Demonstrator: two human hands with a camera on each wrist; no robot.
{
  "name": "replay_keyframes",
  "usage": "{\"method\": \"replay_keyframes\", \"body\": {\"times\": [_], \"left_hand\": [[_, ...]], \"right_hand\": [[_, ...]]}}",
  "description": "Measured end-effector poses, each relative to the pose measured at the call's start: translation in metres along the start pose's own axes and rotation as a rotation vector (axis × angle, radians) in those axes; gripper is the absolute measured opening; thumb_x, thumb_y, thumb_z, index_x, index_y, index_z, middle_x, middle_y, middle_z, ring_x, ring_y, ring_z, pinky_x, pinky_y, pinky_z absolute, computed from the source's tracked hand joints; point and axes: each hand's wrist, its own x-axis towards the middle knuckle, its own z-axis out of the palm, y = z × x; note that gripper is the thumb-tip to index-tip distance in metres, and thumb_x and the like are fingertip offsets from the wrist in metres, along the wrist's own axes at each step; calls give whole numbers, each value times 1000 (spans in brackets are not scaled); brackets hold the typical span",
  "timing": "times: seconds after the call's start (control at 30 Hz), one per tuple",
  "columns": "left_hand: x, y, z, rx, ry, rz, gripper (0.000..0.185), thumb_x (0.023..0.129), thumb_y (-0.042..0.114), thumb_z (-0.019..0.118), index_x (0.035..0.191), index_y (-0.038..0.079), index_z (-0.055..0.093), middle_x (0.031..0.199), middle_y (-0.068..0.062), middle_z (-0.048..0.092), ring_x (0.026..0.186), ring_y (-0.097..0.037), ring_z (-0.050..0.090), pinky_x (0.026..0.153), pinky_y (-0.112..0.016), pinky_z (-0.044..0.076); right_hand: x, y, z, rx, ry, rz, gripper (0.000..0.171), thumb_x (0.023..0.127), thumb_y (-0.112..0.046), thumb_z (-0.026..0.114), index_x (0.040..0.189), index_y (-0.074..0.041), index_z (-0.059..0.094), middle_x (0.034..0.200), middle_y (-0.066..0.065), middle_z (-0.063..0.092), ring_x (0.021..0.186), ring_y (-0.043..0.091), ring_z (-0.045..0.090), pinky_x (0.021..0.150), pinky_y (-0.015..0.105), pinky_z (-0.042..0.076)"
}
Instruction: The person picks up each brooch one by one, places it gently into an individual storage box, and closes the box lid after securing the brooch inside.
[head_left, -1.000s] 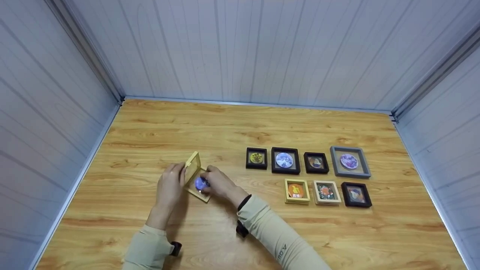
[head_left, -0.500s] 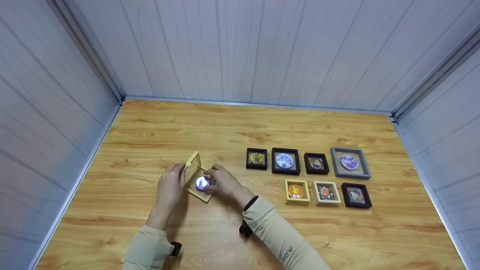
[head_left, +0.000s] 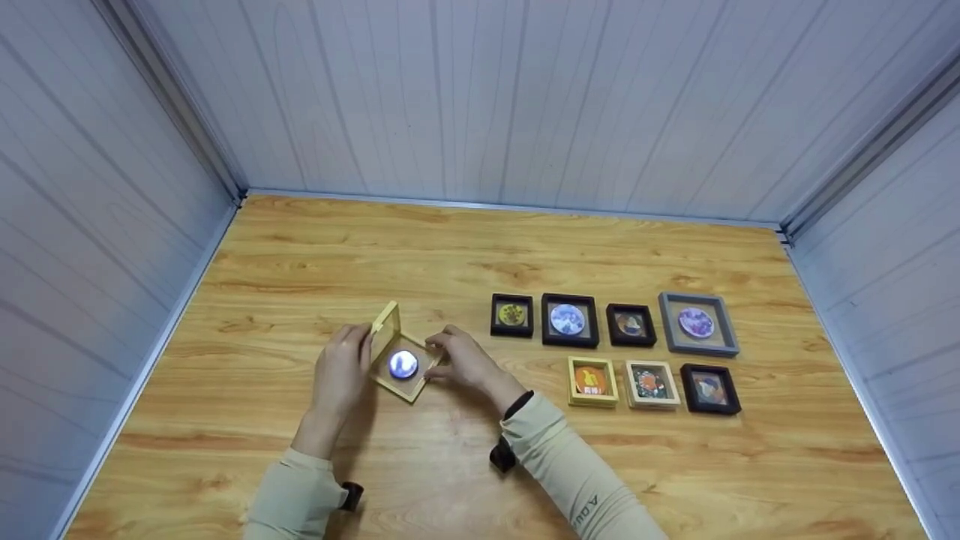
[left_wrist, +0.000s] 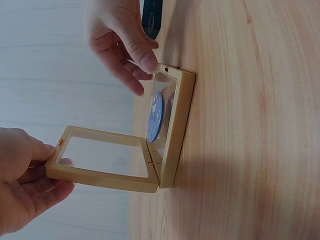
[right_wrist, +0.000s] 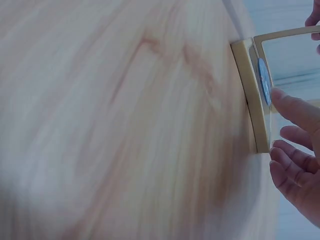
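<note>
A yellow hinged display frame (head_left: 393,390) stands unfolded on the wooden table, its clear-windowed lid (left_wrist: 102,182) raised. On the clear film of its base lies a round blue badge (head_left: 403,364), glare whitening it in the head view. My left hand (head_left: 341,375) pinches the lid's outer edge between thumb and fingers. Beside the base's right edge is my right hand (head_left: 471,361), thumb and fingers apart and loosely bent, with nothing held. In the left wrist view, the right thumb (left_wrist: 146,61) is close to the base's corner; whether it touches, I cannot tell.
Right of the hands lie two rows of framed round badges, among them a black frame (head_left: 512,334), a grey frame (head_left: 699,349), a yellow frame (head_left: 592,403) and a cream frame (head_left: 654,405). White panel walls (head_left: 480,105) bound the table (head_left: 360,247) at the back and sides.
My right hand has let go of the badge and drawn back to the right, leaving it on the base. The left hand keeps the lid raised in the same place.
</note>
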Motion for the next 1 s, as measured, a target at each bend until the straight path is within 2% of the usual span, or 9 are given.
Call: {"method": "replay_keyframes", "body": {"times": [0.2, 0.47, 0.7, 1.0], "left_hand": [[-1, 2, 1, 4, 2, 9, 16, 83, 0, 57, 95, -10, 62, 85, -19, 60, 77, -32, 59, 67, -42, 49], [-3, 6, 2, -3, 4, 22, 17, 81, -1, 58, 95, -9, 62, 84, -18, 61, 75, -32, 59, 66, -42, 50], [-10, 13, 8, -24, -37, 37, 17, 80, -1, 60, 95, -10, 62, 83, -16, 60, 74, -29, 59, 66, -40, 50], [-19, 22, 18, -10, -90, 56, 20, 77, -1, 63, 95, -8, 63, 82, -14, 61, 73, -29, 60, 66, -39, 50]], "right_hand": [[-4, 6, -1, 54, -11, 30, 47, 62, -19, 79, 101, 1, 62, 85, 8, 51, 74, 13, 48, 68, 21, 43], [-5, 13, 3, 75, 15, 50, 42, 63, -17, 78, 99, -1, 65, 79, 2, 48, 71, 11, 47, 64, 19, 42], [-5, 16, 6, 87, 67, 67, 36, 64, -15, 78, 95, -1, 65, 75, 0, 47, 70, 12, 48, 63, 19, 41], [-4, 18, 7, 69, 92, 34, 35, 64, -17, 78, 93, -2, 66, 74, 3, 50, 68, 13, 47, 61, 20, 40]]}}
